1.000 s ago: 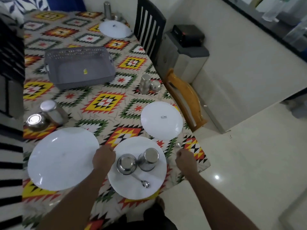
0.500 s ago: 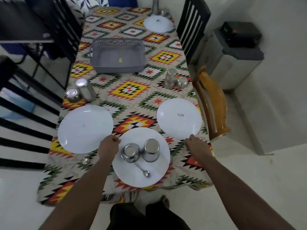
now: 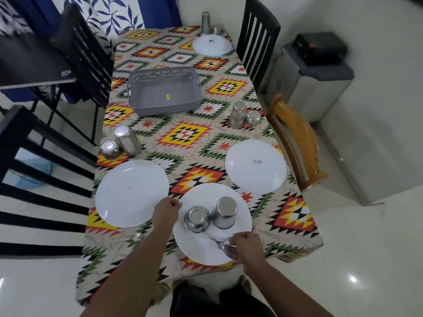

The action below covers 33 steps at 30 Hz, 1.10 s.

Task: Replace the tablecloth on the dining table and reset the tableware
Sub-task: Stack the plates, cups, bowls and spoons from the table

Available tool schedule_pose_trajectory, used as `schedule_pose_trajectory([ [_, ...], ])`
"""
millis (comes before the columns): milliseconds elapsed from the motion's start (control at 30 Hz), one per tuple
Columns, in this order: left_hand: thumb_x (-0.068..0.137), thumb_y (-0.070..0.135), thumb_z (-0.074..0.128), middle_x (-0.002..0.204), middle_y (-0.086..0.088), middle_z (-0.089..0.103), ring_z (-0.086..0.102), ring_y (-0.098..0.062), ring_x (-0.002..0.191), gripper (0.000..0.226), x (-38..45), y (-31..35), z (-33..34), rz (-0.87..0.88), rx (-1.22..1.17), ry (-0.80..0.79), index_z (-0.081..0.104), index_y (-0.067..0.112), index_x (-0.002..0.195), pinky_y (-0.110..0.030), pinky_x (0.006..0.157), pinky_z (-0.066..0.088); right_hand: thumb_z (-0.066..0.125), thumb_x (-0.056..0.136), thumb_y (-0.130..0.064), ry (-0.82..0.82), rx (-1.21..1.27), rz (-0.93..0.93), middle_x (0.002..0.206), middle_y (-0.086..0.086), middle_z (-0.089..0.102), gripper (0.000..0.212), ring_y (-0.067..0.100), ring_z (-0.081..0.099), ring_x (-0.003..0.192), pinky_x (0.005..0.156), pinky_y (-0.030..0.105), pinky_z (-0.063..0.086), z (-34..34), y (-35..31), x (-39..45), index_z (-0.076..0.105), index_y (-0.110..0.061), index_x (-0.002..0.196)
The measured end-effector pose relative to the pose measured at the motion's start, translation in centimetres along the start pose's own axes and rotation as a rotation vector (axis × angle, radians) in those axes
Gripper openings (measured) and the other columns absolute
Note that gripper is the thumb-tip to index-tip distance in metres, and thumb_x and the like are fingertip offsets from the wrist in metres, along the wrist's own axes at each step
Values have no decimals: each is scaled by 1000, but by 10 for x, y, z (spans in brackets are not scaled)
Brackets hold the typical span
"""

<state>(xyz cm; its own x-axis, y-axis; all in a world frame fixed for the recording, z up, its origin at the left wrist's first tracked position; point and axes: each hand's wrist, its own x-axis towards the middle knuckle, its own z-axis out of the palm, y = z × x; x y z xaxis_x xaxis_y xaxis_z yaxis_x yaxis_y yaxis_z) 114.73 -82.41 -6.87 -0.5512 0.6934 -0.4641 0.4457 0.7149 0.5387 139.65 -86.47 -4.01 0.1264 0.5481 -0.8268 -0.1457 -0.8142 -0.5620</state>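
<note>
The right hand (image 3: 245,247) has come in from the tablecloth (image 3: 295,216) edge; its fingers now pinch the spoon (image 3: 220,244) on the near plate (image 3: 206,255). Left hand (image 3: 166,211) curls on that plate's rim, beside the steel bowl (image 3: 196,219) and tumbler (image 3: 224,212). Place-setting looks underway.

Four plates (image 3: 132,193), four tumblers (image 3: 224,212), four bowls (image 3: 196,218).
</note>
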Motion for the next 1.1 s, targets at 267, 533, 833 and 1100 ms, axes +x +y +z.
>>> schedule_pose_trajectory([
  [267, 95, 19, 60, 99, 8, 66, 62, -15, 93, 10, -15, -18, -22, 227, -83, 23, 65, 24, 101, -26, 78, 44, 66, 78, -1, 262, -323, -146, 73, 10, 72, 9, 27, 72, 67, 65, 38, 63, 37, 31, -9, 64, -7, 72],
  [533, 95, 17, 63, 96, 17, 65, 62, 4, 82, 14, -36, -108, -96, 363, -179, 147, 66, 28, 102, -13, 65, 46, 68, 81, -19, 378, -890, -438, 94, -5, 58, 16, 20, 59, 85, 68, 31, 42, 44, 33, -26, 62, -29, 91],
  [833, 93, 17, 62, 100, 16, 65, 62, -8, 92, 17, -52, -191, -120, 88, -348, 291, 64, 33, 101, -32, 74, 51, 62, 82, -15, -135, -1140, -821, 85, -15, 60, 16, 0, 56, 80, 66, 21, 46, 153, 46, -50, 62, -30, 85],
  [1100, 92, 15, 63, 101, 12, 68, 64, -8, 92, 18, -48, -207, -131, 56, -386, 257, 64, 28, 105, -29, 75, 51, 58, 83, -18, -312, -1197, -732, 83, -12, 64, 15, 8, 60, 79, 67, 29, 53, 222, 50, -39, 62, -32, 78],
])
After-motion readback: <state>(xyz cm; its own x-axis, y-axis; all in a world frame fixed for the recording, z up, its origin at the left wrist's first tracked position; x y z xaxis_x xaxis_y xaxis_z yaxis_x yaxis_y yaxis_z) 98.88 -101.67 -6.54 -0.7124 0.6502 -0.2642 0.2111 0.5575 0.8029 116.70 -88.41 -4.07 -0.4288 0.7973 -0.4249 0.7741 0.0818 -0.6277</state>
